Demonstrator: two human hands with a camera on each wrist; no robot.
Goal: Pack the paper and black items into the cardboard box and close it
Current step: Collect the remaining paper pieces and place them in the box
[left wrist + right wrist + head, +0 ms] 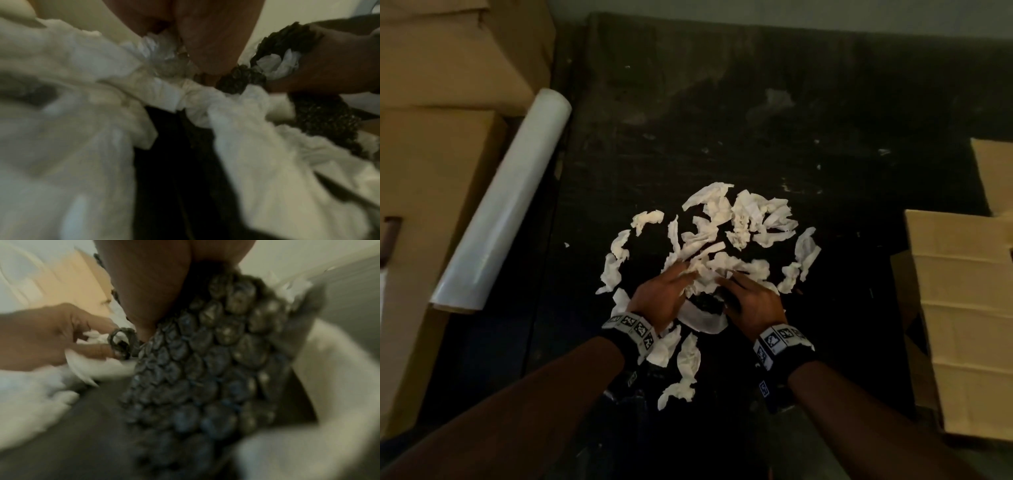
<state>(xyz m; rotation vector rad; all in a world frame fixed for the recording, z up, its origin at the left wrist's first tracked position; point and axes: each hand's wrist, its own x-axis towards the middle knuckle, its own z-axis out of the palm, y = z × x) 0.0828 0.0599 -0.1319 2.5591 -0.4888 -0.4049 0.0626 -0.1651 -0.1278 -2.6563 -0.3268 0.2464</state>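
Several crumpled white paper pieces [739, 219] lie scattered on the dark table [722, 102]. Both hands meet at the near side of the pile. A black woven item [205, 361] with a scale-like texture lies between them, barely visible in the head view [705, 301]. My left hand [678, 277] pinches a wad of white paper [94, 335] beside the item's small loop [121, 344]. My right hand [736, 291] grips the black woven item [242, 78], with white paper [275, 65] showing at its opening. The cardboard box [962, 291] lies at the right edge, flaps spread.
A roll of clear film [506, 202] lies diagonally at the left. Brown cardboard boxes [431, 205] are stacked beyond it along the left side. More cardboard [993, 171] shows at the far right. The far table surface is dark and scuffed.
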